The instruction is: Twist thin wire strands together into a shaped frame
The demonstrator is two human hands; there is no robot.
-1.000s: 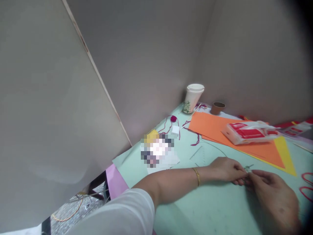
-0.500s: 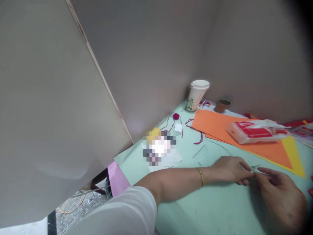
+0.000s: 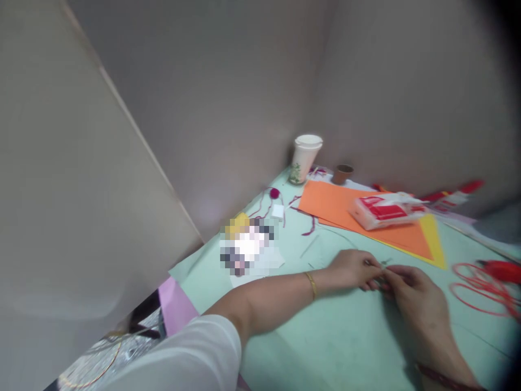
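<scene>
My left hand, a gold bracelet at its wrist, is closed in a pinch. Against its fingertips, my right hand pinches too, thumb and forefinger together. Between them a small thin greenish thing sticks out; it is too small and blurred to name, and the fingers hide most of it. Both hands are just above the pale green table covering. Beyond the hands lie orange paper sheets with yellow paper under them.
A tissue pack lies on the orange paper. Behind stand a lidded paper cup and a small brown pot. Dark red yarn and a white block are at the left. A red cord lies right. Grey partitions enclose the back.
The view has swung right, so everything sits further left in it and the red cord has come into sight. Both hands keep their pinch, fingertips together.
</scene>
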